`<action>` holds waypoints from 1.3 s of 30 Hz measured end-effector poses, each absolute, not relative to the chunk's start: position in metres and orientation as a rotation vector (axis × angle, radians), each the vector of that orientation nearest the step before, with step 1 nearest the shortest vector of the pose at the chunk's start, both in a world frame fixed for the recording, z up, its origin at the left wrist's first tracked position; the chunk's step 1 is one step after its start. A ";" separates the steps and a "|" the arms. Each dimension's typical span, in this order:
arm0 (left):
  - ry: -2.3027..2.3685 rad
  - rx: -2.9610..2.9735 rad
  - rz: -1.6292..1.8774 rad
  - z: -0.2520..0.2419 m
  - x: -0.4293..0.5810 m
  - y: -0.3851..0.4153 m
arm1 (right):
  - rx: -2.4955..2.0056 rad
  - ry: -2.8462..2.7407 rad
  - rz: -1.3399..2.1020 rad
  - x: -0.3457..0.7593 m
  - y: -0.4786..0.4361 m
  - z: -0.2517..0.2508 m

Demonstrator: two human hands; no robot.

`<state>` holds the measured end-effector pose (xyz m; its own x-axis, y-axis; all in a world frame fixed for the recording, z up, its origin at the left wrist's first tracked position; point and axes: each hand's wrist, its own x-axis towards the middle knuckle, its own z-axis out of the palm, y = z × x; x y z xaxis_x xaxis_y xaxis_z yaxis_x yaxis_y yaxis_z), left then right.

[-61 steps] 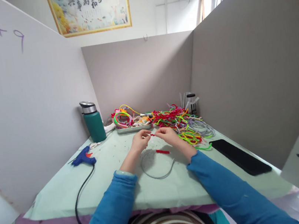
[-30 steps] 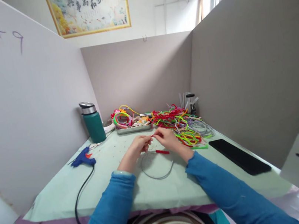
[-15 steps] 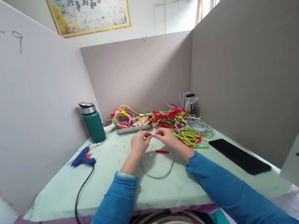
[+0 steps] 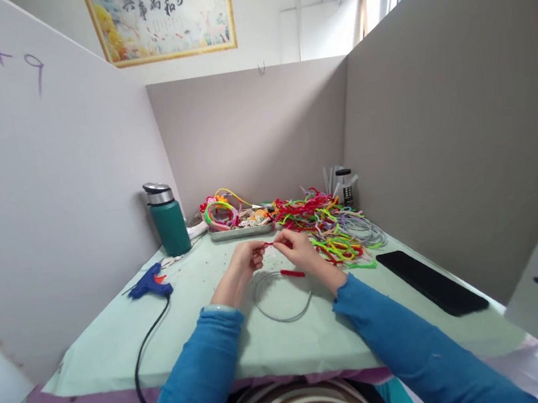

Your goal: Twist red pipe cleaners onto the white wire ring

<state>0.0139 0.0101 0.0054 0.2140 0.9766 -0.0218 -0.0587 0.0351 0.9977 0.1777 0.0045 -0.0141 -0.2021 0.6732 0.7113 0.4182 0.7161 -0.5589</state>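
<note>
My left hand point(image 4: 243, 261) and my right hand point(image 4: 297, 249) meet above the middle of the table, fingers pinched on the two ends of a short red pipe cleaner piece point(image 4: 269, 244). Just under the hands lies a grey hairband point(image 4: 285, 307), curved open towards me. A second short red piece point(image 4: 292, 273) rests on the cloth beside the hairband's far end, under my right hand.
A pile of coloured pipe cleaners point(image 4: 329, 223) lies at the back right, a metal tray point(image 4: 240, 231) of trimmings at the back centre. A green flask point(image 4: 168, 219) stands back left, a blue glue gun point(image 4: 148, 283) with cord left, a black phone point(image 4: 430, 281) right. Partition walls enclose three sides.
My hands have stayed over the hairband, drawing together, apart and together again while working the small red piece between the fingertips. Nothing else on the table moved.
</note>
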 end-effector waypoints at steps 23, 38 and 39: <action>1.867 1.825 1.313 0.001 0.003 0.020 | -0.971 -1.699 0.412 0.180 0.017 -0.020; 1.588 2.327 1.150 -0.001 0.016 0.009 | -1.030 -1.698 0.363 0.181 0.019 -0.019; 1.568 2.343 1.126 -0.001 0.016 0.009 | -1.039 -1.691 0.365 0.182 0.019 -0.019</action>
